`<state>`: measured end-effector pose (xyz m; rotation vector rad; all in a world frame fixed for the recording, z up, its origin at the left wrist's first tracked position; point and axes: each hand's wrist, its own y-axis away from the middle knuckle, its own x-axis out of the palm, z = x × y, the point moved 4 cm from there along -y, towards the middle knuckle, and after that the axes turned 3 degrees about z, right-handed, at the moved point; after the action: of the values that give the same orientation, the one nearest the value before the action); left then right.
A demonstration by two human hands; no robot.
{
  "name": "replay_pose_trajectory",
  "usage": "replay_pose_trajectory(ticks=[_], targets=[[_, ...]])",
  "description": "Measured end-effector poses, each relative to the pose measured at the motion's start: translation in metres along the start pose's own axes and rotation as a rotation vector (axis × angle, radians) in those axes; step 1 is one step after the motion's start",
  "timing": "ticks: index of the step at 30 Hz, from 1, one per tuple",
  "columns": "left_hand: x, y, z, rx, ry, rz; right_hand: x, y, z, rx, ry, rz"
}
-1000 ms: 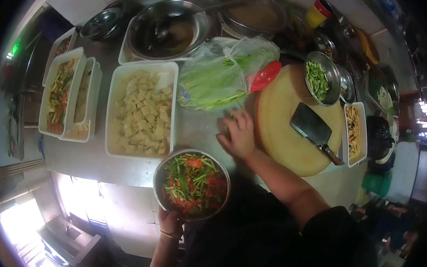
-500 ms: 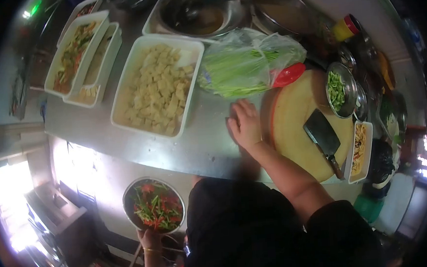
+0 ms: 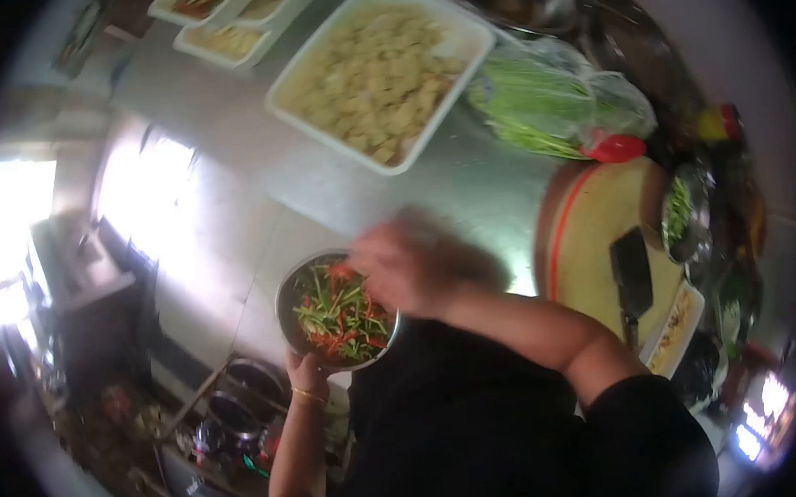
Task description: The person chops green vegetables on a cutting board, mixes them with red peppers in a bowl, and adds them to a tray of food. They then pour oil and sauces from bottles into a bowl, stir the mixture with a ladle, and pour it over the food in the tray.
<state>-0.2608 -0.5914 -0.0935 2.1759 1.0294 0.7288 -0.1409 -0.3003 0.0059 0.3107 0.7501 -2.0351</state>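
Note:
My left hand grips the lower edge of a round metal bowl, holding it out beyond the table edge. Inside the bowl lie cut green and red vegetable strips. Over the bowl's upper right rim is my right hand, smeared by motion. Its fingers are too blurred to show whether they hold anything or touch the vegetables.
On the metal table stands a white tub of pale cubes. Bagged green stalks and a red object lie right of it. A cleaver rests on the round chopping board. More food tubs stand at upper left.
My right hand has left the tabletop and come left to the bowl. The bowl, still in my left hand, appears further right and up; the whole view has also shifted and turned.

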Motion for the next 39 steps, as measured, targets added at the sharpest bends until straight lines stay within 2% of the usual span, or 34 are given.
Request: replay_pose_trajectory(ticks=[3,5,8,11,12,16,19,21,23,28,33,37,39], targets=[[-0.015,0.019,-0.025,0.074,0.124,-0.035,-0.062,0.014,-0.010,0.162,0.227,-0.086],[0.015,0.034,-0.065,0.129,0.101,-0.032,-0.096,0.027,-0.006,0.273,0.254,-0.222],[0.048,0.027,-0.086,0.111,0.005,0.083,-0.126,0.047,0.013,0.332,0.229,-0.265],[0.142,0.017,-0.098,0.046,0.046,0.204,-0.134,0.067,0.031,0.354,0.252,-0.150],[0.132,0.016,-0.109,0.031,-0.002,0.273,-0.118,0.049,0.061,0.324,0.285,-0.110],[0.229,-0.011,-0.081,-0.044,0.068,0.540,-0.131,0.052,0.065,0.623,0.615,-0.077],[0.290,-0.018,-0.069,-0.105,0.046,0.566,-0.144,0.060,0.033,0.811,0.727,-0.056],[0.310,-0.033,-0.058,-0.133,-0.049,0.538,-0.140,0.062,0.012,0.859,0.805,-0.009],[0.328,-0.040,-0.057,-0.169,-0.057,0.592,-0.140,0.060,-0.002,0.912,0.837,-0.005],[0.337,-0.048,-0.059,-0.291,-0.118,0.607,-0.152,0.057,-0.027,0.862,0.793,-0.173],[0.324,-0.055,-0.082,-0.224,-0.123,0.624,-0.172,0.070,-0.032,0.788,0.483,-0.367],[0.302,-0.067,-0.100,-0.231,-0.102,0.601,-0.182,0.074,-0.016,0.682,0.397,-0.603],[0.295,-0.073,-0.106,-0.218,-0.156,0.618,-0.179,0.075,-0.018,0.699,0.443,-0.608]])
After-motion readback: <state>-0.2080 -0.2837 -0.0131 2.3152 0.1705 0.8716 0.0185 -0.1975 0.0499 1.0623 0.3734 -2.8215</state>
